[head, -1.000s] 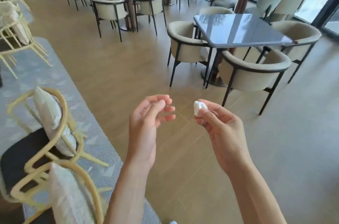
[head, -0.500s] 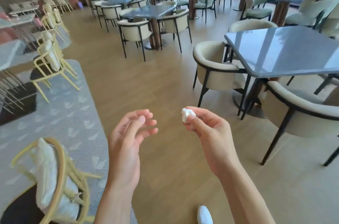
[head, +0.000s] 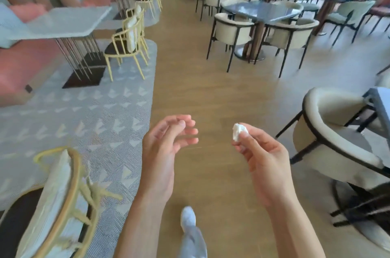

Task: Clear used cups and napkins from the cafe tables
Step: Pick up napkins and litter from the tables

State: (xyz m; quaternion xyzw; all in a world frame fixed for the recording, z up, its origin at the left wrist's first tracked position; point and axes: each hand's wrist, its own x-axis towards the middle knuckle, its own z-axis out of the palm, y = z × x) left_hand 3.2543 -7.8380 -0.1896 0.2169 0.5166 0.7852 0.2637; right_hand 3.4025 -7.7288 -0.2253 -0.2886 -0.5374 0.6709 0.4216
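The view has swung left since the earlier pictures: the grey table that stood close on the right is now only a corner at the right edge, and a patterned rug [head: 80, 114] with yellow chairs [head: 126, 44] fills the left. The hands hold their pose as before. The left hand [head: 166, 143] hovers over the wooden floor with fingers loosely curled and apart, holding nothing, probably kept free for the next pickup. The right hand [head: 259, 156] carries a crumpled white napkin [head: 239, 131], pinched between thumb and fingertips; the wad pokes out above them, likely bound for disposal.
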